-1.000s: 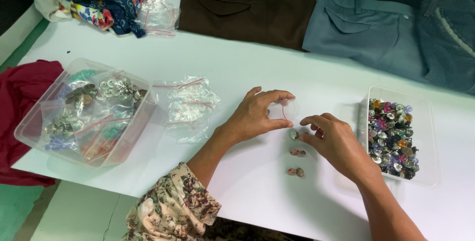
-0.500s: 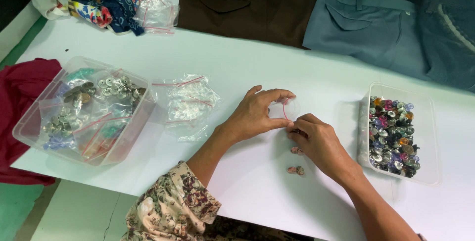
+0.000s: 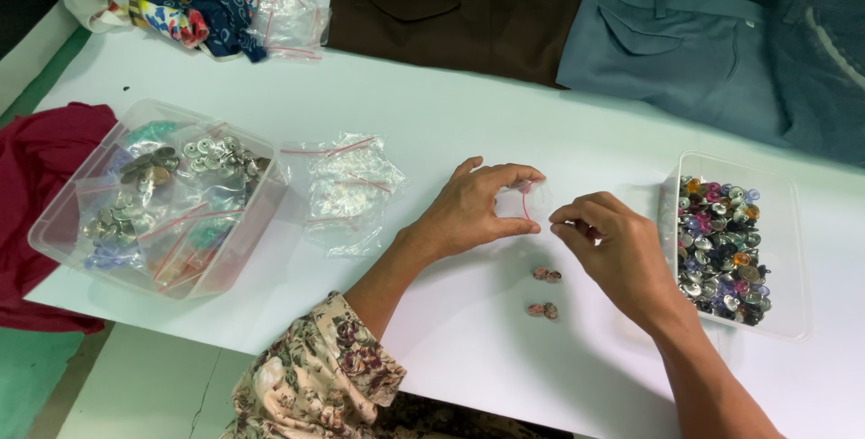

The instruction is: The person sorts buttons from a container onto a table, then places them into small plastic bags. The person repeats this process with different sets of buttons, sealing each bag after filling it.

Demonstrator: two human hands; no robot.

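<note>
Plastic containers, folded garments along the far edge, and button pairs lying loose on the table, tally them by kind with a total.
Clear plastic containers: 2, the bagged-button tub and loose-button tray
Folded garments: 3, brown, grey-blue, dark blue
Loose button pairs: 2, and
Total: 7

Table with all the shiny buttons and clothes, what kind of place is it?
Probably a sewing or garment workroom. A clear plastic tub of mixed metal buttons sits on the white table, folded brown trousers and grey-blue trousers lie along its far edge, and the hands are packing a small clear zip bag.

Shiny metal buttons (image 3: 718, 250) fill a clear plastic tub (image 3: 784, 250) on the smooth, matt white table (image 3: 432, 105) beside woven cloth trousers (image 3: 459, 6).
</note>
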